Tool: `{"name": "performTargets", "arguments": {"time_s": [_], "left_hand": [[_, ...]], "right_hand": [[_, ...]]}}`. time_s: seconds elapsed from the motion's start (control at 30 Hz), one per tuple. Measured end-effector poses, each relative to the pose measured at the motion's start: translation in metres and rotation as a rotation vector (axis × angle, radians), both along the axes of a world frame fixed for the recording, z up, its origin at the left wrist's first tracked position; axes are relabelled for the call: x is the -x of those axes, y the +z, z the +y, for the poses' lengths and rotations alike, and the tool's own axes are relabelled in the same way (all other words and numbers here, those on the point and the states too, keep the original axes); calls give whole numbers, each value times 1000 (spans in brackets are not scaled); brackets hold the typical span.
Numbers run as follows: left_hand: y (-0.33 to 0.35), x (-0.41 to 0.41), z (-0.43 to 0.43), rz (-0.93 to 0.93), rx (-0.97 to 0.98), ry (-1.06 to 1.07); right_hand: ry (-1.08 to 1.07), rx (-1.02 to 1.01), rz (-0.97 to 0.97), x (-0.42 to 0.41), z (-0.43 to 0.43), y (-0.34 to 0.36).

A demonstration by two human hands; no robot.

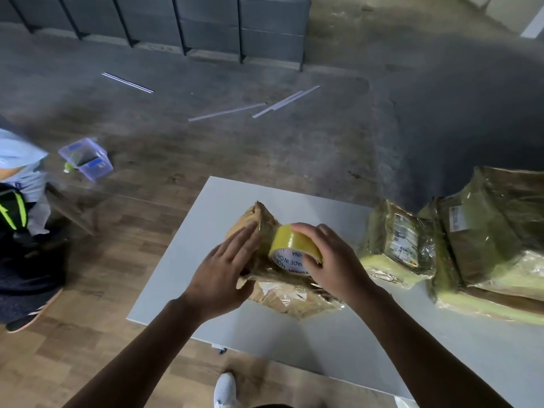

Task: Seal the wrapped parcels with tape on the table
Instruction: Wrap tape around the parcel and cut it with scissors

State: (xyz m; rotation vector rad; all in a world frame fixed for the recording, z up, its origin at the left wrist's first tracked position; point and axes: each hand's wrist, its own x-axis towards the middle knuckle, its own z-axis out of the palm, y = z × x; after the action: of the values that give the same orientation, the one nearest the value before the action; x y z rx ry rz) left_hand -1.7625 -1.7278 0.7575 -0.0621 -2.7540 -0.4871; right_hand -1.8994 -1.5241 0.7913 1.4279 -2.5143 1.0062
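While your left hand [223, 269] presses flat-fingered on the brown parcel [282, 278] near the tabletop's [188, 260] far-left corner, your right hand [326, 257] grips the tape roll [290, 245] on it.

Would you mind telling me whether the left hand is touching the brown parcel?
Touching. The head view shows the left hand lying flat on the brown parcel, fingers straight, with no gap between them.

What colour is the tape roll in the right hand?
Yellow, with a white inner core; the tape roll shows in the head view.

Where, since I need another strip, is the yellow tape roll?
Head view, centre: the yellow tape roll sits on the brown wrapped parcel, gripped by the right hand, just right of the left hand.
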Motion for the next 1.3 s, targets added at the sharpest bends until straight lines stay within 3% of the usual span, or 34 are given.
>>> {"name": "performTargets", "arguments": {"time_s": [0.23, 0.5, 0.6, 0.73, 0.87, 1.03, 1.3], "left_hand": [[7, 3, -32, -127, 193, -18], [-20, -6, -45, -178, 148, -8], [-21, 2, -41, -205, 186, -4], [-25, 11, -30, -295, 357, 77], [-34, 13, -5, -371, 342, 163], [-37, 13, -5, -357, 375, 211], [-34, 18, 5, -409, 399, 238]], "right_hand": [[149, -44, -118, -11, -24, 7], [149, -378, 184, 14, -7, 12], [119, -464, 172, 16, -10, 18], [157, -363, -25, 6, -20, 0], [68, -163, -186, 2, -12, -19], [56, -170, -131, 1, -16, -19], [18, -438, 90, 16, 17, 12]]}}
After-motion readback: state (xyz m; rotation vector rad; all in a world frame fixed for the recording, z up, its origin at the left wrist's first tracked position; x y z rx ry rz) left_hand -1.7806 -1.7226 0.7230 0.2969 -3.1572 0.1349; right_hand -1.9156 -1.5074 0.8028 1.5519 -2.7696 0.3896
